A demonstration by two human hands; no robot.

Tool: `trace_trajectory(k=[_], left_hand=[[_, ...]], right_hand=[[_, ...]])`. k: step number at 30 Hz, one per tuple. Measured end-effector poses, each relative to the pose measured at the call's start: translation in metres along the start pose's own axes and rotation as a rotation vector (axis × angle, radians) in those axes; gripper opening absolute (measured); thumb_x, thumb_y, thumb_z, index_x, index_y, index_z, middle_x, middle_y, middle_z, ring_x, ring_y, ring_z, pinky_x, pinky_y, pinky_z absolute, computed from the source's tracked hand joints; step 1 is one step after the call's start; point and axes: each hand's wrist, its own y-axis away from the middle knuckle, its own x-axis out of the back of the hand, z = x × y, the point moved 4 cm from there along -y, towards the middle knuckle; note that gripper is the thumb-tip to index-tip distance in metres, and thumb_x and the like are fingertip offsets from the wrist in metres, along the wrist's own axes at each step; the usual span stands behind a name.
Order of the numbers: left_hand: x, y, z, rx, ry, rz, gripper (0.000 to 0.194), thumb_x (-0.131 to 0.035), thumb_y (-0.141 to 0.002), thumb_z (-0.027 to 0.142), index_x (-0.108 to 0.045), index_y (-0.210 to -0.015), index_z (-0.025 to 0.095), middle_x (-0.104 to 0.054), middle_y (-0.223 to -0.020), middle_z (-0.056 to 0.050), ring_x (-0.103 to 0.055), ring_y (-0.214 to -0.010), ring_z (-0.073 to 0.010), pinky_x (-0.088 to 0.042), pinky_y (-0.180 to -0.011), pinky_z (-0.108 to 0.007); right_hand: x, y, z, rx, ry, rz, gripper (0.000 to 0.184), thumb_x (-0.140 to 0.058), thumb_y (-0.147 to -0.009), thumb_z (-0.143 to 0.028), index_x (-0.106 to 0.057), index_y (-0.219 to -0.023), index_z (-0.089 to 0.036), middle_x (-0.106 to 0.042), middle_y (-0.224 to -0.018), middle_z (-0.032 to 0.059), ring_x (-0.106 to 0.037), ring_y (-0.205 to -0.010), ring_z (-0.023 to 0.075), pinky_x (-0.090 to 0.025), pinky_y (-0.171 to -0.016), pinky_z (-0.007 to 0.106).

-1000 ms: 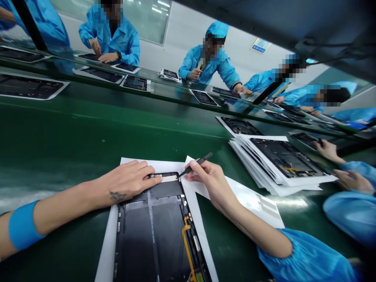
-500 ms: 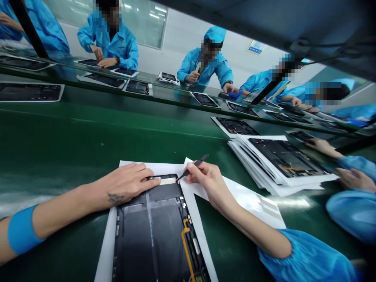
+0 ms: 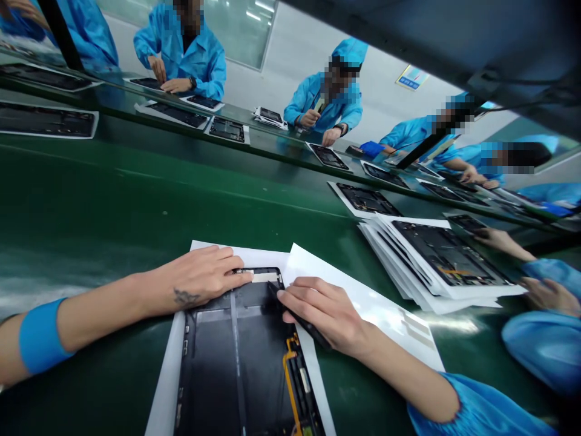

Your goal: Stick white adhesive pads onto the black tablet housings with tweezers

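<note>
Gripping: R-hand fingers [image 3: 297,297] clamped on blk tweezers [image 3: 299,321] over open tablet chassis [image 3: 227,363]; L-hand fingers [image 3: 227,266] spread flat on its top edge, steadying: firm hold, unit kept still.

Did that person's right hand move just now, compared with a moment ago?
Yes. The right hand, gripping the black tweezers, has moved down toward the person, farther from the top edge of the black tablet casing.
</note>
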Motion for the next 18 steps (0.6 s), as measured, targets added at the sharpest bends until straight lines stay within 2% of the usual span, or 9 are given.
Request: trace_trajectory(k=[4,6,8,10,12,13,15,18], left_hand=[[-0.004,0.002,-0.001,-0.008,0.010,-0.002,0.035,-0.040,-0.096,0.005,-0.057,-0.125,0.015,-0.065,-0.108,-0.010,-0.057,-0.089,-0.0212,-0.046,-0.076,-0.032],[-0.005,0.003,-0.001,-0.008,0.014,-0.006,0.036,-0.040,-0.096,0.005,-0.056,-0.127,0.016,-0.065,-0.110,-0.010,-0.057,-0.091,-0.0215,-0.046,-0.077,-0.033],[-0.007,0.003,-0.003,-0.003,0.014,-0.010,0.037,-0.039,-0.096,0.005,-0.055,-0.128,0.016,-0.064,-0.112,-0.010,-0.057,-0.093,-0.0214,-0.046,-0.078,-0.033],[-0.008,0.003,-0.003,-0.003,0.011,-0.013,0.037,-0.038,-0.097,0.005,-0.054,-0.128,0.017,-0.064,-0.112,-0.010,-0.057,-0.093,-0.0212,-0.046,-0.078,-0.032],[-0.008,0.002,-0.003,-0.008,0.009,-0.010,0.037,-0.038,-0.097,0.006,-0.054,-0.128,0.016,-0.064,-0.111,-0.010,-0.057,-0.091,-0.0212,-0.046,-0.077,-0.032],[-0.008,0.002,-0.003,-0.010,0.008,-0.008,0.036,-0.038,-0.097,0.006,-0.054,-0.129,0.016,-0.064,-0.111,-0.010,-0.057,-0.091,-0.0213,-0.046,-0.076,-0.032],[-0.008,0.002,-0.003,-0.010,0.007,-0.006,0.036,-0.038,-0.097,0.006,-0.054,-0.129,0.016,-0.064,-0.110,-0.010,-0.057,-0.091,-0.0215,-0.045,-0.076,-0.032],[-0.008,0.003,-0.003,-0.001,0.007,-0.009,0.036,-0.038,-0.097,0.006,-0.054,-0.128,0.017,-0.064,-0.109,-0.009,-0.057,-0.091,-0.0214,-0.045,-0.076,-0.032]], right_hand=[[-0.002,0.002,-0.002,0.059,0.047,0.014,0.022,-0.064,-0.091,-0.013,-0.067,-0.112,-0.011,-0.076,-0.085,0.0089,-0.069,-0.083,0.0218,-0.060,-0.073,0.032],[0.000,0.002,-0.001,0.035,0.000,0.052,0.024,-0.065,-0.089,-0.012,-0.068,-0.113,-0.011,-0.076,-0.085,0.0096,-0.069,-0.083,0.0221,-0.059,-0.074,0.032],[0.003,0.002,0.006,-0.145,-0.101,0.134,0.019,-0.063,-0.091,-0.013,-0.070,-0.108,-0.014,-0.075,-0.084,0.0086,-0.069,-0.082,0.0211,-0.059,-0.074,0.032],[0.004,0.006,0.021,-0.476,-0.228,0.219,0.013,-0.060,-0.093,-0.020,-0.072,-0.096,-0.017,-0.074,-0.083,0.0068,-0.068,-0.077,0.0193,-0.058,-0.070,0.031],[-0.001,0.012,0.036,-0.804,-0.372,0.258,0.022,-0.060,-0.093,-0.030,-0.073,-0.080,-0.018,-0.074,-0.081,0.0060,-0.068,-0.073,0.0183,-0.057,-0.064,0.028],[-0.005,0.016,0.041,-0.924,-0.448,0.259,0.028,-0.061,-0.092,-0.035,-0.073,-0.074,-0.018,-0.074,-0.081,0.0062,-0.069,-0.071,0.0184,-0.056,-0.063,0.028],[-0.012,0.021,0.047,-1.074,-0.587,0.261,0.034,-0.064,-0.089,-0.044,-0.073,-0.070,-0.017,-0.074,-0.079,0.0066,-0.069,-0.069,0.0186,-0.057,-0.063,0.029],[-0.017,0.027,0.049,-1.162,-0.686,0.269,0.034,-0.068,-0.085,-0.049,-0.076,-0.075,-0.017,-0.074,-0.078,0.0065,-0.068,-0.071,0.0190,-0.056,-0.068,0.030]])
